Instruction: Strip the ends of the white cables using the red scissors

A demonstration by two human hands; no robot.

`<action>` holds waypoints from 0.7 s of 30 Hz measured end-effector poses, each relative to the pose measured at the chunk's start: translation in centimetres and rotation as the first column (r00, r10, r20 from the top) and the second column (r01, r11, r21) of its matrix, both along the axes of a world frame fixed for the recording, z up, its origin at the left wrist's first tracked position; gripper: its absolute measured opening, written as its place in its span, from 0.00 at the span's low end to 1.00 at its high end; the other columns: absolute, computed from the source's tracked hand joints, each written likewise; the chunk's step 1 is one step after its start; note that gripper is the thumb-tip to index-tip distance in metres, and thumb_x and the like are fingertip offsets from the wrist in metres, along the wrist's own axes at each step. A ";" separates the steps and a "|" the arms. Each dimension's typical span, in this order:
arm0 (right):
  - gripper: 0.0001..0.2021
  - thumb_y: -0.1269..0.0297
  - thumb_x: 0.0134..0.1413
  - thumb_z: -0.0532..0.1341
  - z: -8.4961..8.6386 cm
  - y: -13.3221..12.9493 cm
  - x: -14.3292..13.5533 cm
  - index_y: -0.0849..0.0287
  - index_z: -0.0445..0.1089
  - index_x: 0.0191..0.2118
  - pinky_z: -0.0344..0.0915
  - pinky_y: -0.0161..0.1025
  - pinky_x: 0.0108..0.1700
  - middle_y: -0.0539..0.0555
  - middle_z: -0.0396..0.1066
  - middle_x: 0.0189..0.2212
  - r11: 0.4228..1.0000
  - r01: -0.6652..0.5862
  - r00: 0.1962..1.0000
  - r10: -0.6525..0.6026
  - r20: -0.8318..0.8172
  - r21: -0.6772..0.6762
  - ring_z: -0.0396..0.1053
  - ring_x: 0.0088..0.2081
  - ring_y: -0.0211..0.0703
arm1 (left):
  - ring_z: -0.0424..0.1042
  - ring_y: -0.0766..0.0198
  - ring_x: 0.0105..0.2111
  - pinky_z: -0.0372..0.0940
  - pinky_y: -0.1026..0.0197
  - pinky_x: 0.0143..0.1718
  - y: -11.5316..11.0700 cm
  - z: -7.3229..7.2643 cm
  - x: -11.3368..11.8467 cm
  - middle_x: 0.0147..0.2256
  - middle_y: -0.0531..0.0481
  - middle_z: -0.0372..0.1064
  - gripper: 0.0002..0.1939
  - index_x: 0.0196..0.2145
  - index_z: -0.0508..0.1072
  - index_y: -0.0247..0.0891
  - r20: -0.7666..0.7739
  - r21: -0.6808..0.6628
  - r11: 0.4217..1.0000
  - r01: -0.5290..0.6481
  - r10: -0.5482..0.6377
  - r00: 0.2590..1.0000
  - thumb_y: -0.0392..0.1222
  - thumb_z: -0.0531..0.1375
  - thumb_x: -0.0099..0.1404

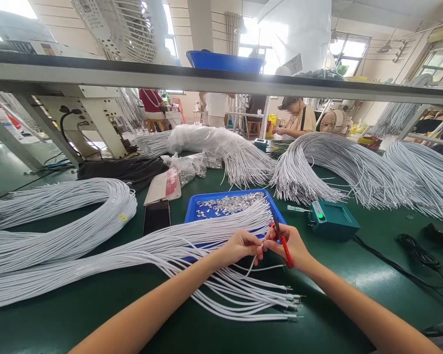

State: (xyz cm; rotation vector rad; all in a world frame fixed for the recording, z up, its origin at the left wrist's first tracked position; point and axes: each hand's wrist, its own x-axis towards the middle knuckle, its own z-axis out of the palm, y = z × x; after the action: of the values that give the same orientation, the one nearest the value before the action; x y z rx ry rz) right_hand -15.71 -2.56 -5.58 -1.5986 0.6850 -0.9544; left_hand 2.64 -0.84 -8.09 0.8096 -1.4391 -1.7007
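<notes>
Left hand [239, 246] pinches end of thin white cable [251, 264]; right hand [293, 246] grips red-handled pliers [282, 242] at it. Finished ends fanned on green counter [354, 275]; big bundle [133, 250], blue tray of metal terminals [229, 204] left.

you can't read a single word, number or brand here. the red-and-white packet [167, 184] at about ten o'clock from your left hand [239, 247] carries printing, but it is too blurred to make out. the small yellow tag [122, 217] on the white cable bundle [59, 231] at nine o'clock shows no legible marks. the teal device [332, 219] at one o'clock from your right hand [291, 246] has only a lit green button, no lettering you can tell. the posters [5, 123] far off at ten o'clock and the yellow container [271, 125] at twelve o'clock bear print too small to read.
</notes>
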 end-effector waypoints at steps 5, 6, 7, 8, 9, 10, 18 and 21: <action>0.20 0.53 0.36 0.72 0.3 0.3 0.2 0.57 0.60 0.23 0.69 0.41 0.31 0.51 0.71 0.21 0.998 0.050 0.999 -0.051 0.006 0.046 0.70 0.24 0.43 | 0.69 0.68 0.20 0.65 0.66 0.23 -0.1 0.0 -0.1 0.25 0.49 0.70 0.23 0.27 0.76 0.28 0.006 -0.034 0.999 -0.023 0.023 1.000 0.55 0.71 0.48; 0.20 0.54 0.36 0.72 0.3 0.3 0.2 0.57 0.60 0.23 0.69 0.41 0.32 0.51 0.71 0.21 0.997 0.058 0.998 -0.058 0.002 0.048 0.70 0.25 0.43 | 0.69 0.68 0.20 0.65 0.66 0.23 -0.2 0.0 -0.1 0.25 0.50 0.69 0.23 0.26 0.76 0.28 0.008 -0.039 0.999 -0.024 0.024 1.000 0.55 0.71 0.47; 0.20 0.54 0.36 0.72 0.3 0.3 0.2 0.57 0.60 0.23 0.69 0.41 0.32 0.51 0.71 0.21 0.997 0.059 0.998 -0.059 -0.003 0.048 0.70 0.25 0.43 | 0.69 0.68 0.21 0.65 0.66 0.23 -0.2 0.0 -0.2 0.24 0.50 0.68 0.23 0.26 0.76 0.29 0.010 -0.042 0.999 -0.023 0.023 1.000 0.55 0.71 0.47; 0.20 0.55 0.36 0.72 0.3 0.3 0.1 0.57 0.60 0.23 0.68 0.41 0.33 0.51 0.71 0.21 0.997 0.054 0.999 -0.054 -0.009 0.047 0.70 0.25 0.42 | 0.70 0.68 0.21 0.65 0.66 0.23 -0.2 0.0 -0.2 0.24 0.50 0.68 0.23 0.26 0.75 0.29 0.012 -0.044 0.999 -0.019 0.020 1.000 0.54 0.71 0.46; 0.19 0.55 0.37 0.72 0.3 0.2 0.0 0.57 0.61 0.23 0.68 0.41 0.33 0.51 0.71 0.21 0.998 0.044 0.999 -0.043 -0.018 0.045 0.69 0.26 0.42 | 0.70 0.68 0.21 0.65 0.66 0.23 -0.3 0.0 -0.1 0.24 0.51 0.67 0.23 0.25 0.75 0.28 0.016 -0.047 0.999 -0.016 0.017 1.000 0.54 0.71 0.46; 0.19 0.56 0.37 0.72 0.3 0.2 -0.1 0.57 0.61 0.23 0.67 0.40 0.33 0.51 0.71 0.21 0.998 0.037 0.999 -0.035 -0.026 0.041 0.69 0.26 0.42 | 0.70 0.68 0.21 0.65 0.66 0.23 -0.3 0.0 -0.1 0.24 0.51 0.67 0.22 0.25 0.75 0.28 0.019 -0.048 0.999 -0.013 0.014 1.000 0.54 0.71 0.46; 0.17 0.57 0.37 0.71 0.4 0.2 -0.3 0.58 0.62 0.22 0.64 0.38 0.32 0.49 0.67 0.22 0.998 0.060 0.997 -0.059 -0.050 0.006 0.64 0.25 0.39 | 0.71 0.67 0.21 0.62 0.67 0.24 -0.2 0.2 -0.2 0.24 0.50 0.69 0.21 0.26 0.75 0.28 0.034 -0.039 0.999 -0.016 0.017 0.999 0.52 0.72 0.46; 0.15 0.58 0.39 0.70 0.4 0.4 -0.2 0.58 0.62 0.23 0.63 0.38 0.32 0.49 0.65 0.22 0.997 0.074 0.997 -0.073 -0.040 0.020 0.64 0.27 0.39 | 0.71 0.66 0.22 0.61 0.68 0.22 -0.3 0.2 -0.3 0.24 0.50 0.69 0.21 0.27 0.76 0.29 0.044 -0.035 0.999 -0.028 0.030 0.999 0.52 0.72 0.46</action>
State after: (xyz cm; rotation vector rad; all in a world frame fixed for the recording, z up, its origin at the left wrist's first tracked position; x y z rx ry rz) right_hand -15.93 -2.19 -5.23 -1.5862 0.7827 -0.9684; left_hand 2.32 -1.13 -7.89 0.8499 -1.4755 -1.6410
